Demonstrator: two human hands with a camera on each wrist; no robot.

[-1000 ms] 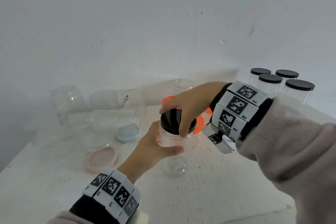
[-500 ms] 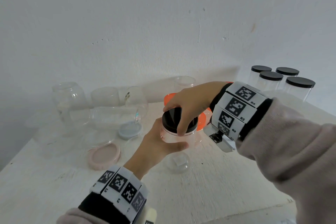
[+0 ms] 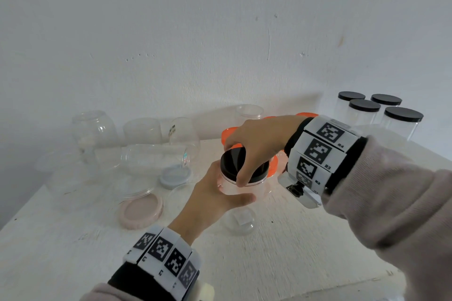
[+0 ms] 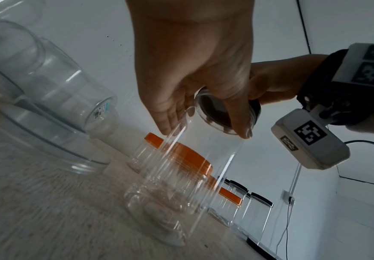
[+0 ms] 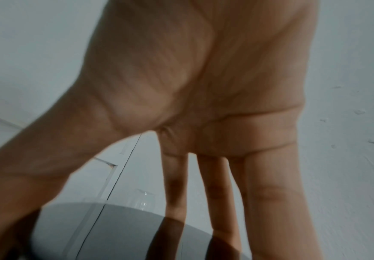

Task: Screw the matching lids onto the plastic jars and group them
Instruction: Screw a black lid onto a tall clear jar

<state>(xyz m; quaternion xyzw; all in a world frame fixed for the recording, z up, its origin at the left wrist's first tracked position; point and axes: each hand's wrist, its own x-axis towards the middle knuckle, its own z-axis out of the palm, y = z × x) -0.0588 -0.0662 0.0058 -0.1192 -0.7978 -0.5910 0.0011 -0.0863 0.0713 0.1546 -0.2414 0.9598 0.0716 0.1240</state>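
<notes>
A clear plastic jar (image 3: 238, 205) stands upright on the white table (image 3: 293, 252) at the middle. My left hand (image 3: 215, 198) wraps round its upper wall just below the neck. On its mouth sits a black lid (image 3: 232, 164), and my right hand (image 3: 254, 146) grips that lid from above with thumb and fingers curled round the rim. In the left wrist view the jar (image 4: 181, 184) is seen from low down, with the black lid (image 4: 217, 110) under my right hand's fingers (image 4: 268, 82). The right wrist view shows my spread fingers (image 5: 277, 193) over the glossy lid (image 5: 125, 234).
Several black-lidded jars (image 3: 381, 115) stand grouped at the back right. Orange-lidded jars (image 3: 274, 166) stand just behind my hands. At the left are several open clear jars (image 3: 95, 132), one lying on its side (image 3: 151, 156), a blue lid (image 3: 175, 176) and a pink lid (image 3: 141, 210).
My right hand has turned on the black lid while the left hand keeps holding the jar. The head view has shifted slightly; nothing else on the table moved.
</notes>
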